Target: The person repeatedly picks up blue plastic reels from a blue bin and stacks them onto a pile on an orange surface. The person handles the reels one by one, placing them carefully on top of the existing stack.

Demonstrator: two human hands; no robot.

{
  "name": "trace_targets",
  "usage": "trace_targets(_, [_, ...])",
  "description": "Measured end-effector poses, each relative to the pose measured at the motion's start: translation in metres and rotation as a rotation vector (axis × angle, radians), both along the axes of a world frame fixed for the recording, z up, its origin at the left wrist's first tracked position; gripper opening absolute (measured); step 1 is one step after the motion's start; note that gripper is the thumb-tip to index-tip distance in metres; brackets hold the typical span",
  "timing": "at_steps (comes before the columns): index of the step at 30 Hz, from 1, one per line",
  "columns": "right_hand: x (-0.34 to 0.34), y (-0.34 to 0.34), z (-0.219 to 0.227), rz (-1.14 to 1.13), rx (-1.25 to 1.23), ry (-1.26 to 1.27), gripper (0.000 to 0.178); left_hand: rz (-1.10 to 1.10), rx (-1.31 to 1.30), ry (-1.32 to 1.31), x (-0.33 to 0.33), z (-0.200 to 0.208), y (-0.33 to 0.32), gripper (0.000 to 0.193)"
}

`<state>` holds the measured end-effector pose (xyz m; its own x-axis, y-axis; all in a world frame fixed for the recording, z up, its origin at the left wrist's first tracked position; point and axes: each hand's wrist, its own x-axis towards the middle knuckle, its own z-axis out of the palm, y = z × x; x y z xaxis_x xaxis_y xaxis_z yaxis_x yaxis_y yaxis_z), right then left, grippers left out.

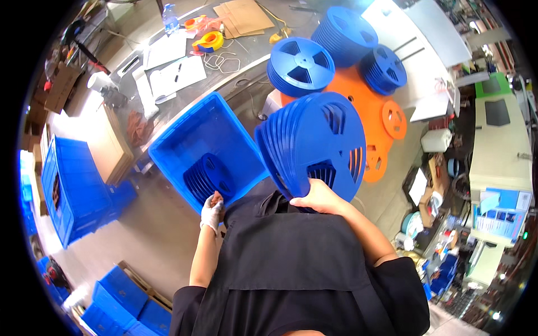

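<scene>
My right hand (320,198) grips the lower edge of a large stack of blue plastic reels (311,134), held tilted in front of my chest. Its thumb lies along the near rim, and fingertips reach a cut-out in the front disc. My left hand (212,211), in a pale glove with bare fingertips, is at the near rim of a blue bin (238,131). Its fingers are curled together beside a smaller stack of blue reels (208,178) lying in the bin's near end. Whatever they grip, if anything, is hidden.
More blue reel stacks (301,66) stand on an orange surface (361,84), with orange discs (394,119) at its right. On the grey workbench (238,50) lie yellow tape (208,41), papers (178,77) and cord. Blue crates (84,185) stand at left.
</scene>
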<state>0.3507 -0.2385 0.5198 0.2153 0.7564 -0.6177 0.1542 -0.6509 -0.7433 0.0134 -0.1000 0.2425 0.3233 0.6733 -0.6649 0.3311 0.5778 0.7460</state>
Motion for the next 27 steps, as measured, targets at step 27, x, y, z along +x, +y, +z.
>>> trace_targets(27, [-0.086, 0.041, -0.007, 1.023, 0.392, -0.676, 0.020, 0.384, -0.592, -0.505, 0.036, 0.011, 0.078, 0.044])
